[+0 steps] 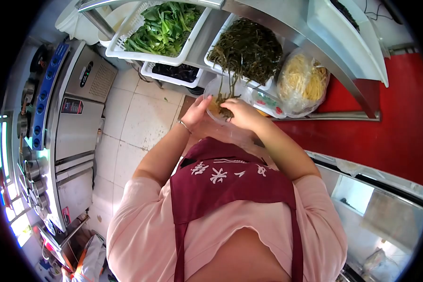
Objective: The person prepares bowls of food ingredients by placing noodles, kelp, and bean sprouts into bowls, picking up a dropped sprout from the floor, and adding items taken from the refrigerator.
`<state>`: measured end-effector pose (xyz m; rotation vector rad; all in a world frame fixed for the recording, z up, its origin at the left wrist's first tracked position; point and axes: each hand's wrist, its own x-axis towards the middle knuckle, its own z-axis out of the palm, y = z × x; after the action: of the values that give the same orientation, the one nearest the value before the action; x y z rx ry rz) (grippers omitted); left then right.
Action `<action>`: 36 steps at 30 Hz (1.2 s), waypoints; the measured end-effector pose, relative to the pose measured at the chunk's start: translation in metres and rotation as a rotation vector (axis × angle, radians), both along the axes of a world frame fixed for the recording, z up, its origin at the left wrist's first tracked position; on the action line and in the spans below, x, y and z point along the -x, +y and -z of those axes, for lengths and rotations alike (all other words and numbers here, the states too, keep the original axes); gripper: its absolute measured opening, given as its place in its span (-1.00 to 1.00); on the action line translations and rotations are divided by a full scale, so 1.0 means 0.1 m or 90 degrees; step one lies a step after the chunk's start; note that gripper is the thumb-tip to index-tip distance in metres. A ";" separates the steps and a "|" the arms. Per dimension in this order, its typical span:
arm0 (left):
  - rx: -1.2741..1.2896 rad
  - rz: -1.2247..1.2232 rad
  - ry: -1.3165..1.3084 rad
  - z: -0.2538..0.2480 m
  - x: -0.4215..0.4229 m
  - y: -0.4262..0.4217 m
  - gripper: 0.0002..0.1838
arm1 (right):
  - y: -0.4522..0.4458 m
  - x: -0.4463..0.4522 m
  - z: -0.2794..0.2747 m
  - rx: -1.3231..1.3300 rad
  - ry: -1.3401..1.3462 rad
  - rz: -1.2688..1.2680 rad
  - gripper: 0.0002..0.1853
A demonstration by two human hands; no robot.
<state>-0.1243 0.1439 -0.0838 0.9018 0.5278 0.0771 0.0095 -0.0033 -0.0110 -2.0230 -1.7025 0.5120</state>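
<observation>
Dark green-brown seaweed strands (232, 89) hang from a heaped white basket down to my right hand (242, 113), whose fingers are closed on a clump of them. Just left of it, my left hand (196, 113) grips the edge of a clear plastic bag (216, 88), held open in front of my apron. Something yellowish shows inside the bag, too blurred to name. My right fingers are at the bag's mouth, with the seaweed clump partly in it. The seaweed pile (249, 49) fills its basket (211, 61).
A white basket of leafy greens (167, 28) stands to the left, above a tray of dark pieces (176, 71). A bag of yellow noodle-like strands (303, 82) sits right of the seaweed. A metal rail (305, 35) crosses over the red counter (395, 108). Steel kitchen equipment (80, 127) lines the left.
</observation>
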 end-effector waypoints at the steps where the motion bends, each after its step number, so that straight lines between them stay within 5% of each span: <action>1: -0.008 -0.015 0.012 0.01 -0.01 0.02 -0.40 | 0.02 -0.02 -0.06 -0.028 -0.004 0.008 -0.69; 5: 0.026 -0.037 -0.033 0.07 -0.01 0.09 -0.33 | 0.09 -0.02 -0.30 0.002 0.060 0.149 -0.70; 11: 0.038 -0.037 -0.083 0.24 -0.01 0.13 -0.34 | 0.20 -0.12 0.27 -0.182 0.022 0.239 -0.72; 13: 0.034 -0.037 -0.066 0.28 0.00 0.15 -0.35 | 0.36 -0.12 0.31 -0.034 0.616 0.576 -0.55; 14: 0.029 -0.036 -0.049 0.29 0.00 0.17 -0.35 | 0.42 -0.13 0.32 -0.054 0.715 0.575 -0.43; 17: 0.001 -0.035 0.024 0.16 0.03 0.20 -0.35 | 0.62 -0.16 0.37 -0.061 0.851 0.561 -0.42; 21: -0.004 -0.034 0.009 0.22 0.05 0.26 -0.35 | 0.80 -0.12 0.33 -0.109 0.977 0.475 -0.70; 23: 0.001 -0.029 0.006 0.19 0.05 0.27 -0.35 | 0.84 -0.10 0.36 -0.126 0.964 0.468 -0.77; 30: 0.026 -0.034 -0.004 0.12 0.09 0.29 -0.36 | 0.53 0.10 0.16 -0.108 0.535 0.435 -0.73; 36: 0.013 -0.007 0.003 0.07 0.06 0.27 -0.32 | 0.37 -0.04 -0.46 -0.196 0.507 0.390 -0.73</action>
<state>-0.1301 0.1710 -0.0904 0.8798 0.5373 0.0803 0.0136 0.0340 0.0354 -1.6552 -0.6104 0.6587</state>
